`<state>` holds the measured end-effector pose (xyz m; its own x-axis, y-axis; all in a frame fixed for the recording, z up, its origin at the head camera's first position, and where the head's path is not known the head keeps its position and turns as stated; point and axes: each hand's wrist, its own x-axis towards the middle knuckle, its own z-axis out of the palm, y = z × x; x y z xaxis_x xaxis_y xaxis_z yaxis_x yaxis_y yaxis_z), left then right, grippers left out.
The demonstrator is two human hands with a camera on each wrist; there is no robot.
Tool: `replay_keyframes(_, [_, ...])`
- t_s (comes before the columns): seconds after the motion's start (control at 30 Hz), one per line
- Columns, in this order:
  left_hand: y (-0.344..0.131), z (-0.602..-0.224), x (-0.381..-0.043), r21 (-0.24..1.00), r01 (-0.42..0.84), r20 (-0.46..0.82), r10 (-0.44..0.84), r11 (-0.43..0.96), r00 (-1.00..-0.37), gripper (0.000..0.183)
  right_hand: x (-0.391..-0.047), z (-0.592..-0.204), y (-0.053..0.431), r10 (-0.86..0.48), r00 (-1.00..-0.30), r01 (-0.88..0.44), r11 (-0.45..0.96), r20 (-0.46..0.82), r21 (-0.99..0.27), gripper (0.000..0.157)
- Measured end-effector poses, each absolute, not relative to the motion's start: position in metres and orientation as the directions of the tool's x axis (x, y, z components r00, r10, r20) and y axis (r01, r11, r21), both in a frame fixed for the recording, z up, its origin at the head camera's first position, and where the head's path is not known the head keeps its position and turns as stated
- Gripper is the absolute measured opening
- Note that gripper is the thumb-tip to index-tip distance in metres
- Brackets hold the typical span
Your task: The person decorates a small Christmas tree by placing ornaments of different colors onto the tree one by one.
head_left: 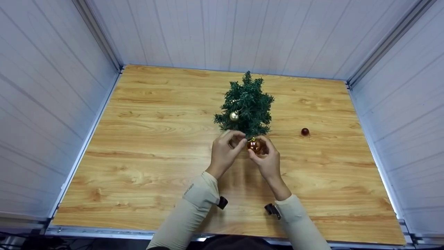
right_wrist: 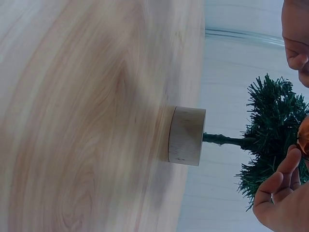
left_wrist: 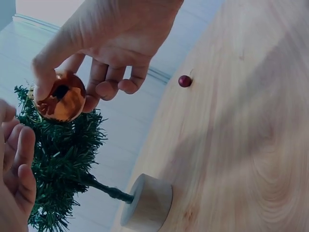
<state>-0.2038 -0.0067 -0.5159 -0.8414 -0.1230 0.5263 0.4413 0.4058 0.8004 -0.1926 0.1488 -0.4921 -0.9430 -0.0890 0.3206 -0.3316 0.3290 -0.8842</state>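
Observation:
My right hand [head_left: 269, 159] pinches a shiny copper-orange bauble [head_left: 254, 146] between thumb and fingers. It has a gold cap on top, turned toward my left hand [head_left: 223, 149]. My left thumb and forefinger come together right at its hanging loop, the other fingers curled. Both hands are in front of the small green artificial Christmas tree [head_left: 248, 100], overlapping its lowest branches in the head view. A pale gold bauble [head_left: 234, 116] hangs on the tree's left side. The left wrist view shows the copper bauble [left_wrist: 65, 96] in front of the branches.
A small dark red bauble [head_left: 305, 131] lies on the wooden table [head_left: 156, 166], right of the tree. The tree stands upright on a round wooden base [right_wrist: 187, 135]. White panel walls [head_left: 215, 34] close in the back and both sides.

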Motion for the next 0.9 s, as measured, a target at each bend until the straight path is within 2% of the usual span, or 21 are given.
replay_keyframes(0.17, [-0.0069,-0.5194,-0.2024,0.758,0.457,0.543,-0.063,0.465,-0.837,0.019,-0.1918,-0.4918,0.1489,-0.093,-0.941,-0.338,0.33,0.326,-0.882,0.04])
replay_keyframes(0.37, [-0.0051,-0.5221,-0.2029,0.743,0.445,0.531,-0.037,0.501,-0.846,0.014,-0.1914,-0.4905,0.149,-0.078,-0.943,-0.331,0.338,0.324,-0.881,0.041])
replay_keyframes(0.67, [-0.0037,-0.5214,-0.2043,0.778,0.452,0.517,-0.037,0.436,-0.855,0.007,-0.1918,-0.4934,0.1492,-0.078,-0.935,-0.351,0.344,0.346,-0.871,0.039])
replay_keyframes(0.9, [-0.0052,-0.5159,-0.2066,0.819,0.458,0.509,-0.071,0.346,-0.858,0.006,-0.1895,-0.4981,0.1492,-0.087,-0.946,-0.323,0.341,0.313,-0.883,0.039])
